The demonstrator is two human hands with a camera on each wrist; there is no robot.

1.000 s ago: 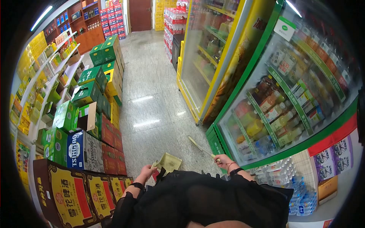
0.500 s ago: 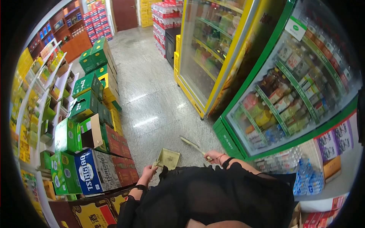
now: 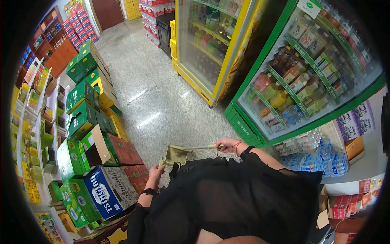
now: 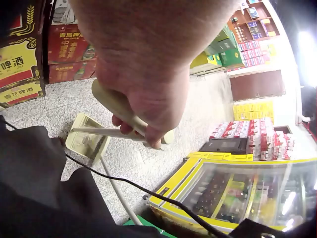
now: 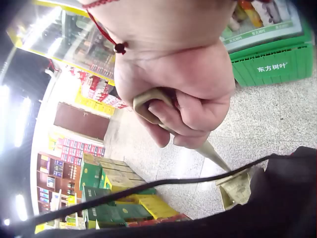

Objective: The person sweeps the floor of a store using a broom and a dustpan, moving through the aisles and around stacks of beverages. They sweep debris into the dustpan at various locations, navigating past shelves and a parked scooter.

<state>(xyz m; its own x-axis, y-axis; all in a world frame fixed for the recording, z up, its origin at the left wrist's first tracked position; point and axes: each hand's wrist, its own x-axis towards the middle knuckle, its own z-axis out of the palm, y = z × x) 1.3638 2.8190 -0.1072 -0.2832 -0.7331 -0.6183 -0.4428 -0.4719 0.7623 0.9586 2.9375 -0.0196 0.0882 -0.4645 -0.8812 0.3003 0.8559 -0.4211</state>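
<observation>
In the head view my left hand (image 3: 155, 173) grips the handle of a long-handled, pale yellow dustpan (image 3: 178, 157) on the floor. The left wrist view shows the fingers curled round the dustpan's thick grip (image 4: 116, 106), with the pan (image 4: 81, 145) lying below. My right hand (image 3: 228, 145) holds a broom (image 3: 201, 147) by its pale handle, which slants down to the left. The broom's head overlaps the pan's far edge. In the right wrist view the fingers wrap round the hollow end of the broom handle (image 5: 214, 155).
Stacked beer cartons (image 3: 107, 189) and green boxes (image 3: 83, 95) line the left side, beside filled shelves (image 3: 34, 122). A yellow fridge (image 3: 211, 49) and a green drinks fridge (image 3: 300, 73) stand at right. Bottled water packs (image 3: 321, 158) sit nearby. Grey floor (image 3: 142, 101) runs between.
The broom has swung leftward and down, bringing its head from the floor right of the dustpan to the pan's far edge. The right hand moved left and up; the view turned right.
</observation>
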